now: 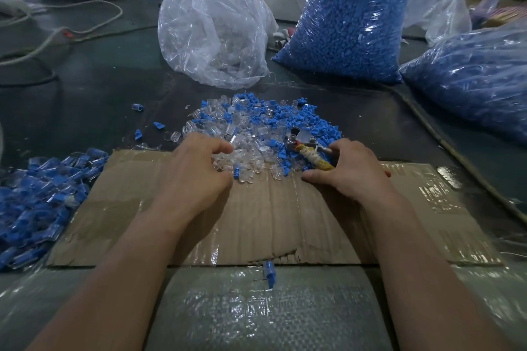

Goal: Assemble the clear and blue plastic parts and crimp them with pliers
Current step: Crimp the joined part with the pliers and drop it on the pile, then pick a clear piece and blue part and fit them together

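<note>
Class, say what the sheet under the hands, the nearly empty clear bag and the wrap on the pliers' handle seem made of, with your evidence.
Sheet: corrugated cardboard, brown, ribbed, torn at the near edge, with glossy tape strips.
Bag: thin clear plastic film, crinkled and shiny.
Wrap on the pliers: likely cloth or cord, pale yellow, wound in fibrous-looking turns.

On the dark counter (pixel 85 88) lies a flattened cardboard sheet (pixel 271 222), with a mixed heap of clear and blue parts (pixel 256 120) at its far edge. The left hand (pixel 196 171) curls its fingers (pixel 219 148) into the clear pieces; whether it holds one is hidden. The right hand (pixel 350 171) grips the pliers (pixel 310 151) by their wrapped handle, the head resting on the heap. A pile of joined pieces (pixel 42 188) lies to the left. Behind stand a clear bag (pixel 214 28) and two bags of blue parts (pixel 348 28).
</note>
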Motion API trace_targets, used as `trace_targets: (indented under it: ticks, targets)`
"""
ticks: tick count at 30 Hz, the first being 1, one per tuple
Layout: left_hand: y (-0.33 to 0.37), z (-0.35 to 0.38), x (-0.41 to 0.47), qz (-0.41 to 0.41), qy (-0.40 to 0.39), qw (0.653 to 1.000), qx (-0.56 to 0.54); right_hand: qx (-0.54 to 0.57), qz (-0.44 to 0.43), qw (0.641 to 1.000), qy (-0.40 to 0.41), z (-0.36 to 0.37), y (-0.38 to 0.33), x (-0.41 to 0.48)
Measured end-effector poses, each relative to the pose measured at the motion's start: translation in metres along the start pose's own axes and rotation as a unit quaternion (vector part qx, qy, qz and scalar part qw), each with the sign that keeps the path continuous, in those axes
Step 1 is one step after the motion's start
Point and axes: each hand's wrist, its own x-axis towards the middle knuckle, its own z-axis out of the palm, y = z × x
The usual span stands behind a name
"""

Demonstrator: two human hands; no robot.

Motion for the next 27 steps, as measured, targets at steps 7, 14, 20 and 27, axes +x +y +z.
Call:
trace_targets:
  ticks: [7, 14, 20, 27]
  targets:
    - [0.004, -0.002, -0.003, 0.014, -0.042, 0.998, 0.048, 0.007, -0.008, 1.0, -0.022, 0.001, 0.003, -0.001]
    - [0.009, -0.005, -0.003, 0.023, -0.071, 0.997, 0.031, -0.018, -0.023, 0.999, -0.025, -0.001, 0.001, -0.003]
    - [0.004, -0.003, -0.002, 0.028, -0.046, 0.998, -0.023, 0.008, -0.051, 0.998, 0.026, -0.004, -0.008, -0.01]
    - [-0.001, -0.002, 0.001, 0.011, 0.011, 0.993, -0.119, 0.123, -0.178, 0.966, 0.139, -0.007, -0.026, -0.024]
